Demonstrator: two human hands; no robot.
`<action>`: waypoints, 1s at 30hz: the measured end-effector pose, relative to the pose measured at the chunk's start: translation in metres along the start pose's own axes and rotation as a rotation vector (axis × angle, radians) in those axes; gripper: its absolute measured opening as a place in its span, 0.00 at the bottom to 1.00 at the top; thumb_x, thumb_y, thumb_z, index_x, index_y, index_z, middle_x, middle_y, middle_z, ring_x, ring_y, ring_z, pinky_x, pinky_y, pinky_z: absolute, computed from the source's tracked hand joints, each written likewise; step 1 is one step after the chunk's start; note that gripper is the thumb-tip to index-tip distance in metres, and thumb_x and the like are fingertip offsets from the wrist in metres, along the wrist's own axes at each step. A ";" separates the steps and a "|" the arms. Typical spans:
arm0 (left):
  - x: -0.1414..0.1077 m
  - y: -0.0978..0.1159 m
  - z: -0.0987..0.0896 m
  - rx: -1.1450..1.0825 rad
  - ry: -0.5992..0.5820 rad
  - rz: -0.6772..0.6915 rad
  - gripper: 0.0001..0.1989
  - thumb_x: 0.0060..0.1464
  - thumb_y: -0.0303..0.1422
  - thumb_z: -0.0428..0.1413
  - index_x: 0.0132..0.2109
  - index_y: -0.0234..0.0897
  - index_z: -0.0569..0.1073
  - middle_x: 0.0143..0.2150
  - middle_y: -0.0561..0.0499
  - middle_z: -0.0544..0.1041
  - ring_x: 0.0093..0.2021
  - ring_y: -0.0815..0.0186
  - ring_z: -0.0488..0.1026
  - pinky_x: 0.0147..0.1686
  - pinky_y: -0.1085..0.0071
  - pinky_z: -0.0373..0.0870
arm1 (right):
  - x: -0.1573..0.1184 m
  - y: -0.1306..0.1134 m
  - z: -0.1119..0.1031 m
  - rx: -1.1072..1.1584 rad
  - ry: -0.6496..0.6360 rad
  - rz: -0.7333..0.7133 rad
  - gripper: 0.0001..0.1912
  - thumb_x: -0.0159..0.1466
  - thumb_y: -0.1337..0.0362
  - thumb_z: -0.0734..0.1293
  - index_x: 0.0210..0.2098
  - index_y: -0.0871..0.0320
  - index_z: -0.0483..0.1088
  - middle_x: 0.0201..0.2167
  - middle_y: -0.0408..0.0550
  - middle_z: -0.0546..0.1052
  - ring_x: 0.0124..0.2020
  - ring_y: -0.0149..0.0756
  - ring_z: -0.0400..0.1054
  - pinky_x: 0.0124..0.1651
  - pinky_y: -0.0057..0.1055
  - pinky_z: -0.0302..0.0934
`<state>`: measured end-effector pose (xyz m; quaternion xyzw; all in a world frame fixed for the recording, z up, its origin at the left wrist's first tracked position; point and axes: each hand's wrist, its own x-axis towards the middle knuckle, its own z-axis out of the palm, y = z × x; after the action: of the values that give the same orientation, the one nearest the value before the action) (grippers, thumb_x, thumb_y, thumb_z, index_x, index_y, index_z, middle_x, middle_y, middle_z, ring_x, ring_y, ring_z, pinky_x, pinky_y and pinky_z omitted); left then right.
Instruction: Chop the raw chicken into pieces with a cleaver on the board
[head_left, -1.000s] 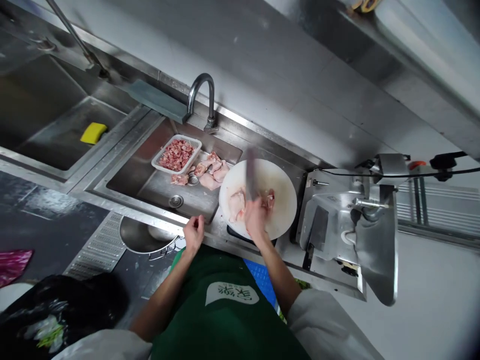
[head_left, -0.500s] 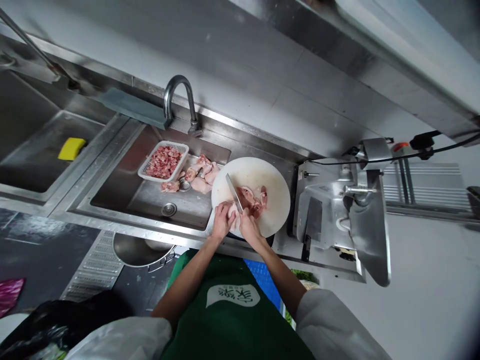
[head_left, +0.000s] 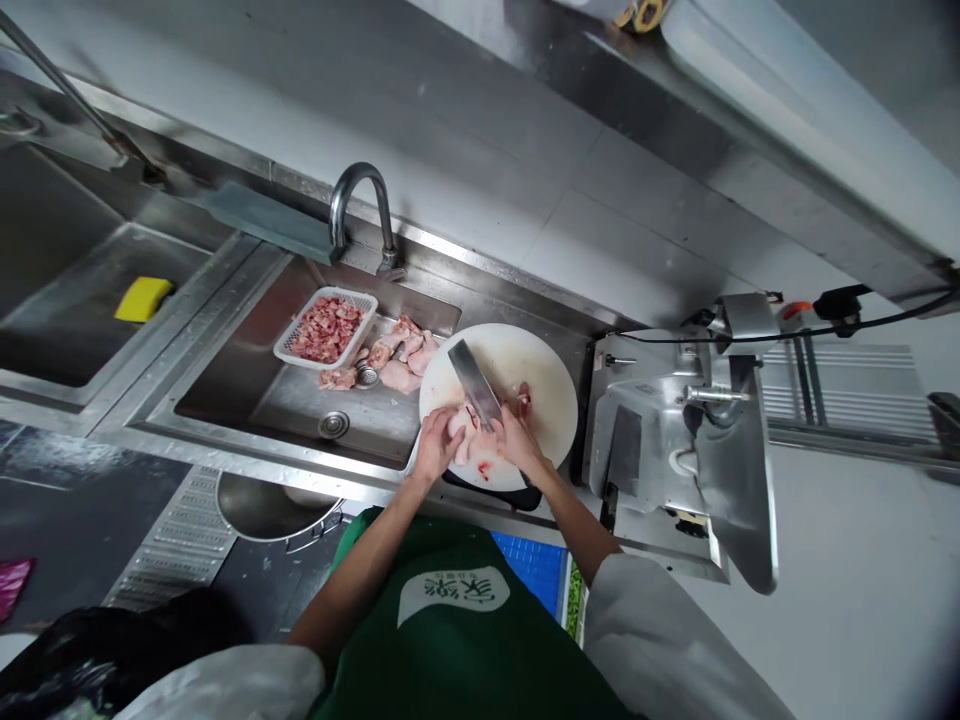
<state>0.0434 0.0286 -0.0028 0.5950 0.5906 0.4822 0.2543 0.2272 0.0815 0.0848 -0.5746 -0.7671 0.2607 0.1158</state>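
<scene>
A round white cutting board (head_left: 551,400) lies at the right end of the sink. My right hand (head_left: 516,438) is closed on a knife (head_left: 474,382), whose broad blade points up and left over the board. Under and beside the blade is a piece of raw chicken (head_left: 465,440) with pale skin. My left hand (head_left: 437,443) grips the left side of that chicken, fingers bent round it. A small red scrap of meat (head_left: 524,400) rests on the board, right of the knife.
In the sink (head_left: 289,410) are a white basket (head_left: 281,352) of cut meat and several raw chicken pieces (head_left: 401,375). A faucet (head_left: 360,170) stands behind. Right of the board is a metal slicer (head_left: 660,440). A yellow sponge (head_left: 142,299) sits in the left basin.
The knife blade has tilted to show its flat side. My right hand has moved right and slightly down. The chicken meat has shifted toward me, with more pale skin showing.
</scene>
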 end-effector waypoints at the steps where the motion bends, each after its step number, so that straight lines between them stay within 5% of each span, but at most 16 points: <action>1: -0.003 0.001 -0.007 -0.017 0.046 -0.025 0.13 0.60 0.37 0.57 0.51 0.38 0.72 0.50 0.43 0.73 0.49 0.58 0.72 0.50 0.60 0.71 | -0.005 -0.010 -0.004 -0.030 0.044 -0.007 0.19 0.70 0.65 0.58 0.57 0.66 0.65 0.46 0.63 0.77 0.50 0.47 0.73 0.54 0.41 0.64; 6: -0.023 0.000 -0.042 0.003 0.300 -0.159 0.09 0.62 0.37 0.55 0.46 0.38 0.72 0.42 0.47 0.73 0.37 0.64 0.70 0.39 0.67 0.70 | -0.024 -0.045 -0.009 -0.026 0.318 0.062 0.18 0.73 0.59 0.53 0.55 0.64 0.63 0.43 0.61 0.78 0.46 0.46 0.74 0.46 0.37 0.66; 9: -0.027 0.004 -0.040 0.015 0.296 -0.125 0.07 0.64 0.36 0.53 0.44 0.39 0.72 0.41 0.47 0.73 0.40 0.63 0.71 0.42 0.65 0.71 | -0.019 -0.041 0.014 -0.065 0.161 0.179 0.16 0.72 0.62 0.55 0.53 0.64 0.64 0.41 0.62 0.79 0.43 0.46 0.75 0.42 0.35 0.66; 14: -0.012 0.009 0.001 0.089 -0.022 0.055 0.12 0.65 0.36 0.53 0.52 0.39 0.73 0.50 0.42 0.73 0.53 0.56 0.69 0.54 0.58 0.68 | -0.005 -0.027 0.040 -0.134 -0.174 0.241 0.17 0.71 0.67 0.57 0.56 0.67 0.62 0.41 0.63 0.80 0.41 0.45 0.76 0.41 0.33 0.64; 17: -0.007 0.004 0.016 0.125 -0.027 0.063 0.14 0.65 0.35 0.52 0.54 0.37 0.73 0.51 0.40 0.72 0.54 0.55 0.69 0.54 0.57 0.68 | -0.026 -0.020 0.031 -0.147 -0.248 0.272 0.21 0.70 0.67 0.60 0.61 0.67 0.58 0.42 0.63 0.79 0.42 0.46 0.76 0.43 0.34 0.65; 22: -0.005 -0.007 0.015 0.105 -0.077 0.070 0.20 0.64 0.34 0.53 0.62 0.39 0.68 0.56 0.41 0.72 0.58 0.54 0.68 0.58 0.56 0.66 | -0.080 -0.011 0.024 -0.129 -0.270 0.294 0.23 0.69 0.69 0.57 0.63 0.67 0.58 0.40 0.62 0.79 0.42 0.48 0.76 0.46 0.38 0.66; 25: 0.000 -0.013 0.014 0.092 -0.109 0.068 0.21 0.62 0.34 0.54 0.61 0.39 0.68 0.57 0.41 0.71 0.58 0.54 0.68 0.58 0.55 0.66 | -0.057 -0.016 0.035 -0.110 -0.232 0.286 0.23 0.69 0.69 0.57 0.63 0.68 0.58 0.41 0.62 0.79 0.41 0.46 0.75 0.45 0.37 0.66; 30: 0.006 -0.013 0.011 0.081 -0.191 0.070 0.19 0.60 0.35 0.57 0.57 0.38 0.71 0.53 0.42 0.73 0.54 0.54 0.69 0.56 0.56 0.68 | 0.034 -0.008 0.035 -0.013 -0.078 0.218 0.15 0.69 0.66 0.60 0.52 0.68 0.67 0.44 0.60 0.77 0.46 0.40 0.72 0.49 0.32 0.63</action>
<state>0.0465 0.0398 -0.0168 0.6682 0.5616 0.4075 0.2684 0.1933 0.1025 0.0555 -0.6447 -0.7057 0.2890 0.0532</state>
